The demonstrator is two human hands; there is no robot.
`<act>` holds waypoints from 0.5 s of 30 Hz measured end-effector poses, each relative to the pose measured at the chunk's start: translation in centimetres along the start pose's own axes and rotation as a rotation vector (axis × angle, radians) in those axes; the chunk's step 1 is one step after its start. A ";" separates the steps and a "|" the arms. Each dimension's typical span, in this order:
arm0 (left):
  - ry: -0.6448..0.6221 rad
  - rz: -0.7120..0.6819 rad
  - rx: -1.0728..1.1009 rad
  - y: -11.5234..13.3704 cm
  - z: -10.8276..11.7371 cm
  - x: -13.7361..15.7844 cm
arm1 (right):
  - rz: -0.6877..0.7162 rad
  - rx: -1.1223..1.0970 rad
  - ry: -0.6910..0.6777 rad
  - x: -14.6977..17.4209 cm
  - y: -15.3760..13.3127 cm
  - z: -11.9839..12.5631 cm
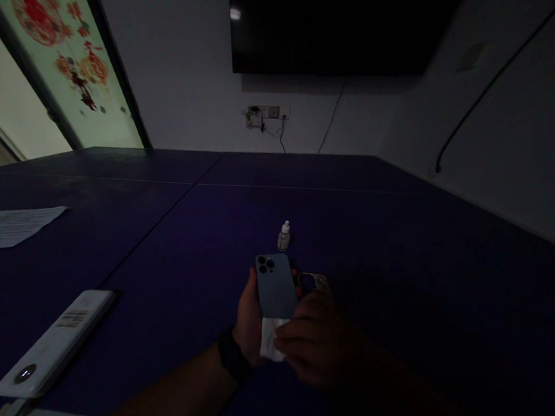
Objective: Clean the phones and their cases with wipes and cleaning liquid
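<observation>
A blue smartphone [277, 291] lies back side up in my left hand [249, 319], whose thumb runs along its left edge. Its camera lenses are at the top left corner. My right hand [314, 336] presses a folded white tissue [271, 340] over the lower end of the phone's back. Just right of the phone, a phone case [322, 283] with a camera cutout lies partly hidden behind my right hand. Beyond the phone stands a small clear dropper bottle [284, 238] with a white cap. A dark watch is on my left wrist.
The dark blue table [203, 239] has a white oblong device [57, 341] at left, with a cable at its near end. Papers [14, 225] lie farther back at left. A large screen [330, 24] hangs on the wall above sockets [270, 112] and cables.
</observation>
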State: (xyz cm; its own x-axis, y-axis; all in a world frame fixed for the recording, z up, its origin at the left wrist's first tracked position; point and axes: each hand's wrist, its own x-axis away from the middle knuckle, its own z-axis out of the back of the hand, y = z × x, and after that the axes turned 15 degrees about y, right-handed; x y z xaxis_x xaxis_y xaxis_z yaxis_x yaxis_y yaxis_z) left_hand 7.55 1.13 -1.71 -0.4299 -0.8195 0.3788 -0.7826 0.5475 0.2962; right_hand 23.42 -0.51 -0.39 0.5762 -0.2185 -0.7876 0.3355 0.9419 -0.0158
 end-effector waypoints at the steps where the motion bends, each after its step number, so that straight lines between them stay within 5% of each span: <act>1: -0.004 0.022 -0.003 0.0 0.0 0.0 | 0.020 -0.013 -0.030 -0.1 0.0 0.0; 8: -0.007 -0.025 -0.031 0.0 -0.3 0.5 | -0.084 -0.021 0.086 -0.8 0.0 0.6; 15: -0.028 0.024 -0.058 0.2 -0.3 0.5 | -0.057 -0.005 -0.013 -0.9 -0.2 0.6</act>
State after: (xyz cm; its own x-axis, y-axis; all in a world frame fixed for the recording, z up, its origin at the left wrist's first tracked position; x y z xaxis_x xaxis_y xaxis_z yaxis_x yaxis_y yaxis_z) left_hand 7.29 0.83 -1.22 -0.4614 -0.8099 0.3622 -0.7447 0.5754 0.3381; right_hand 23.32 -0.66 0.65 0.5660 -0.2751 -0.7771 0.3645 0.9290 -0.0634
